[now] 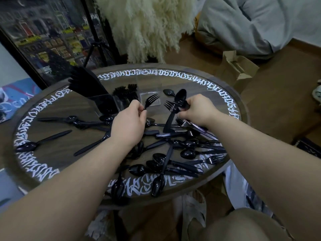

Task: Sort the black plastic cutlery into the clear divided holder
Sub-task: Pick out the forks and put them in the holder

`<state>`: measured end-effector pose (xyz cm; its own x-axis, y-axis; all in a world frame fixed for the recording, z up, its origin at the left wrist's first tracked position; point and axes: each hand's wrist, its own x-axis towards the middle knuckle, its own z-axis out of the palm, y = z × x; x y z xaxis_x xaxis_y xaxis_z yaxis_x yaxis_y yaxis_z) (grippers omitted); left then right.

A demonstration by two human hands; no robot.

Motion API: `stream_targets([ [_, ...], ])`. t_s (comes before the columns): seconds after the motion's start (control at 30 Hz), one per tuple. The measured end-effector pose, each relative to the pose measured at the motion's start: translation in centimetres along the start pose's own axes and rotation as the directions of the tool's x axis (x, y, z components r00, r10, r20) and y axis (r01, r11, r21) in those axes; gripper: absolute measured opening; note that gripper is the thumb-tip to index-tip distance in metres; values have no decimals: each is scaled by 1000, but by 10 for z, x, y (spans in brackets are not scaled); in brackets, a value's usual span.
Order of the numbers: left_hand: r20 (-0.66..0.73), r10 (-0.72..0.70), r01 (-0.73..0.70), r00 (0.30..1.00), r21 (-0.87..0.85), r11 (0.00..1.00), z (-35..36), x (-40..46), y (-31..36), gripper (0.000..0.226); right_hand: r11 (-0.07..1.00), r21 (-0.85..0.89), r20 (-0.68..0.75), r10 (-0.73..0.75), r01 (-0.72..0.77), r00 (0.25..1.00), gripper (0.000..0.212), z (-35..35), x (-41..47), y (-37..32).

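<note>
My left hand (129, 119) grips a black fork (150, 100) by its handle, tines pointing up and away. My right hand (197, 111) grips a bunch of black cutlery: a fork (171, 108) and a spoon (180, 96) stick up from it. The clear divided holder (149, 91) stands just beyond both hands. Its left compartment holds black knives (86, 85), its middle one forks (125, 92), and its right one looks empty. Several loose black spoons, forks and knives (173, 153) lie scattered in front of my hands.
The round wooden table (78, 108) has a ring of white lettering near its rim. A single spoon (169, 92) lies right of the holder. A framed picture (52, 37), a fluffy white plume (149, 26) and a brown paper bag (238, 66) stand beyond the table.
</note>
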<state>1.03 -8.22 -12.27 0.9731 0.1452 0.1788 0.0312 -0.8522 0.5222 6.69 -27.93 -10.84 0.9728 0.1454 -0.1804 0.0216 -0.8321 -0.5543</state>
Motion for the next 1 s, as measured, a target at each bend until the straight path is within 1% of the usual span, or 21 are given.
stream_targets([
  [0.07, -19, -23, 23, 1000, -25, 999, -9, -8, -5, 16, 980, 192, 40, 42, -49, 998, 31, 0, -3, -14],
  [0.13, -27, -56, 55, 998, -46, 997, -17, -17, -11, 20, 935, 341, 90, 73, -99, 993, 33, 5, -11, -26],
  [0.23, -42, -111, 108, 993, -80, 991, -29, -31, -22, 21, 862, 489, 112, 87, -131, 990, 19, 16, -28, -43],
  [0.33, -48, -181, 169, 982, -197, 966, -39, -46, -30, 14, 740, 647, 133, 127, -184, 983, 8, 30, -42, -54],
  [0.4, -33, -222, 207, 974, -257, 944, -42, -55, -35, 10, 660, 718, 161, 148, -219, 976, 8, 41, -49, -60],
  [0.5, -1, -261, 248, 965, -315, 916, -43, -66, -42, 15, 568, 785, 186, 162, -246, 969, 13, 58, -56, -69],
  [0.57, 36, -276, 270, 961, -353, 896, -41, -70, -47, 19, 524, 810, 218, 144, -261, 965, 14, 67, -61, -76],
  [0.6, 62, -299, 298, 952, -402, 866, -40, -71, -48, 20, 506, 821, 232, 129, -265, 964, 14, 71, -63, -78],
  [0.7, 150, -367, 385, 918, -556, 736, -35, -70, -52, 22, 474, 833, 263, 113, -285, 958, 21, 82, -67, -84],
  [0.77, 214, -359, 414, 908, -588, 695, -32, -70, -52, 22, 457, 828, 308, 113, -325, 945, 22, 87, -66, -86],
  [0.83, 267, -328, 423, 906, -585, 692, -32, -69, -50, 22, 454, 821, 340, 97, -346, 935, 20, 91, -64, -87],
  [0.93, 327, -271, 421, 905, -603, 677, -32, -67, -48, 25, 453, 833, 333, 45, -317, 942, 17, 97, -60, -91],
  [1.0, 362, -245, 427, 900, -609, 668, -32, -64, -46, 27, 454, 836, 328, 36, -308, 944, 18, 99, -57, -92],
])
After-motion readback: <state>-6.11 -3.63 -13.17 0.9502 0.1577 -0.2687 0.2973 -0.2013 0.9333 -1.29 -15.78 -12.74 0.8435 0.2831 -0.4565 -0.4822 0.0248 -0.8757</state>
